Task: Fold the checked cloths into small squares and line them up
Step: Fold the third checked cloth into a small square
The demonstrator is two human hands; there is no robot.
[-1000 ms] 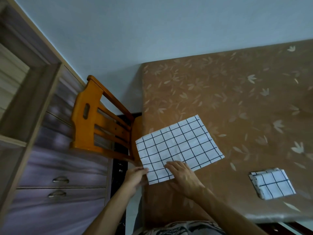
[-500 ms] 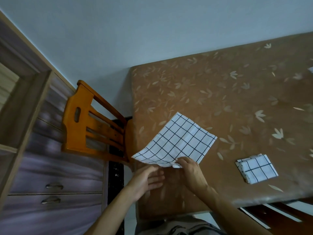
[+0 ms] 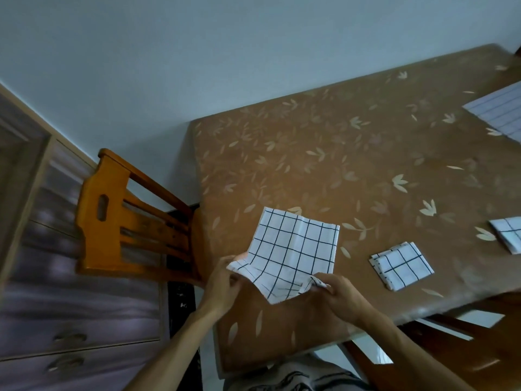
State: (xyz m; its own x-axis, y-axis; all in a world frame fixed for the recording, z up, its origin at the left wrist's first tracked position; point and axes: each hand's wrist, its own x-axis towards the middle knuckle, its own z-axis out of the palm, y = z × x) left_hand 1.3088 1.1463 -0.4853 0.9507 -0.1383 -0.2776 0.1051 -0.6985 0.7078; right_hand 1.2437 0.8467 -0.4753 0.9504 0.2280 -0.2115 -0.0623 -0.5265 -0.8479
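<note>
two hands (image 3: 222,280) (image 3: 338,292) pinch one lifted cloth (image 3: 296,249); two folded squares (image 3: 401,265) (image 3: 507,235), one flat cloth (image 3: 499,111) beyond.

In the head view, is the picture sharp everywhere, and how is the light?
Head view: dim, bluish light, no strong glare on the table. Head view: blur smears the drawers at left and the table's right edge; the checked cloth that the left hand and right hand pinch is fairly sharp. Head view: the wide lens bends straight edges.

no readable text, labels, brands or numbers anywhere in view
</note>
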